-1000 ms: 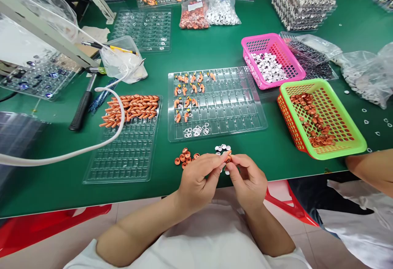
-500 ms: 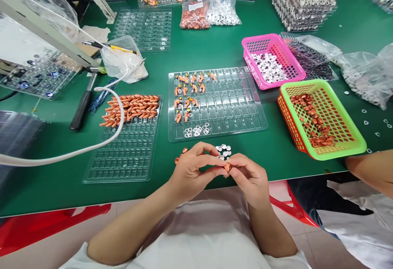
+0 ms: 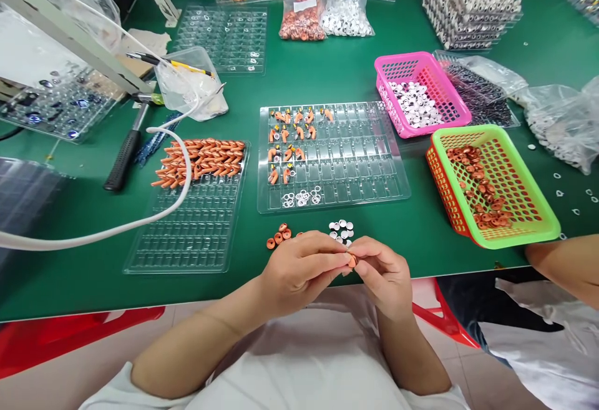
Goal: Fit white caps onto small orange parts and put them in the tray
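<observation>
Between my fingertips, near the table's front edge, is a small orange-brown round piece (image 3: 352, 261). My left hand (image 3: 299, 273) pinches it from one side and my right hand (image 3: 384, 276) from the other; the fingers cover much of it. Just beyond my left hand lie several orange-brown cup-shaped pieces (image 3: 279, 235). Several small white discs (image 3: 341, 231) lie on the table past my fingertips. Farther off, a clear compartment tray (image 3: 346, 160) holds orange curved parts (image 3: 299, 132) in its left cells and white rings (image 3: 302, 197) along its near edge.
At right stand a pink basket (image 3: 461, 107) of white pieces and a green basket (image 3: 538, 223) of orange-brown pieces. Another person's arm (image 3: 568, 266) rests at the right edge. Left are a hammer (image 3: 124, 159), a white cable (image 3: 154, 214) and a tray (image 3: 187, 235) with copper-coloured parts.
My left hand's fingers have lowered and closed in around the piece, uncovering more of the cup-shaped pieces and white discs. The view has shifted slightly.
</observation>
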Demonstrator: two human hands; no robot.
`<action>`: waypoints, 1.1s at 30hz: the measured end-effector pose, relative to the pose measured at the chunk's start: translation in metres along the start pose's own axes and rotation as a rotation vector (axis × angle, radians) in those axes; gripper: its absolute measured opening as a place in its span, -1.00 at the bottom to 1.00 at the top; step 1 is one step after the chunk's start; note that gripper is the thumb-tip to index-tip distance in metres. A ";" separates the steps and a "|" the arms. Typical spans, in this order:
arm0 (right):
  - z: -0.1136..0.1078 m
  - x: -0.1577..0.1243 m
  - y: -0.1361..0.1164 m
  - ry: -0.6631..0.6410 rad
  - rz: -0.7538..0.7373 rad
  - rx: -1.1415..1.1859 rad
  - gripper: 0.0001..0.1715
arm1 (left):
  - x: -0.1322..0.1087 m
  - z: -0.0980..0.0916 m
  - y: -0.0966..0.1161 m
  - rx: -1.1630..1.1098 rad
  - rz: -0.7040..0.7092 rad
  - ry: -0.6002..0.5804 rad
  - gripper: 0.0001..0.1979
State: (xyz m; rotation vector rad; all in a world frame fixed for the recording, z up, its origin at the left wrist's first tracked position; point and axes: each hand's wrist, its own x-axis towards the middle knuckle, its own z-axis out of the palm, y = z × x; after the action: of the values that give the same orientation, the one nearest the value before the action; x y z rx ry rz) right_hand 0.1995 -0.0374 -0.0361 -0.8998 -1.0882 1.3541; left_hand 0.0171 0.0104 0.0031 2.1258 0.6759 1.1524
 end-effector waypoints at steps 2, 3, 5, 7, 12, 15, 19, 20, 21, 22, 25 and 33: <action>0.000 0.000 0.001 0.001 0.002 -0.011 -0.85 | -0.001 0.000 0.000 0.001 -0.009 -0.011 -0.76; 0.000 0.000 0.001 0.004 0.001 -0.022 -0.86 | -0.002 0.000 0.000 0.002 -0.018 -0.016 -0.75; 0.001 0.001 0.001 0.012 0.002 -0.046 -0.88 | -0.002 0.000 0.000 0.001 -0.028 -0.024 -0.74; 0.001 0.001 0.001 0.015 0.006 -0.057 -0.89 | -0.002 0.000 0.000 -0.008 -0.027 -0.017 -0.74; 0.001 0.001 0.001 -0.002 0.025 -0.025 -0.88 | -0.001 0.000 -0.001 -0.051 -0.040 0.012 -0.77; 0.002 0.001 0.000 -0.008 0.037 0.001 -0.88 | -0.002 0.001 -0.003 -0.100 -0.063 0.021 -0.77; 0.004 0.001 -0.002 0.003 0.035 0.001 -0.87 | -0.006 0.002 -0.006 -0.134 -0.099 0.051 -0.77; 0.005 0.001 -0.003 0.007 0.030 -0.013 -0.87 | -0.007 0.003 -0.007 -0.133 -0.112 0.055 -0.78; 0.005 0.001 -0.004 0.012 0.024 -0.035 -0.87 | -0.007 0.004 -0.007 -0.129 -0.129 0.055 -0.79; 0.005 0.001 -0.004 0.018 0.018 -0.063 -0.86 | -0.008 0.004 -0.007 -0.119 -0.151 0.053 -0.80; 0.005 0.000 -0.004 0.049 -0.014 -0.166 -0.84 | -0.008 0.005 -0.007 -0.080 -0.229 0.056 -0.86; 0.006 0.001 -0.004 0.072 -0.080 -0.274 -0.74 | -0.005 0.006 -0.002 -0.275 -0.459 0.043 -0.86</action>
State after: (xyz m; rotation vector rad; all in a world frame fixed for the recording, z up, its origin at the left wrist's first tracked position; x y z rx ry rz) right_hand 0.1943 -0.0371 -0.0307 -1.0836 -1.2598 1.1152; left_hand 0.0200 0.0066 -0.0033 1.6110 0.9104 0.9713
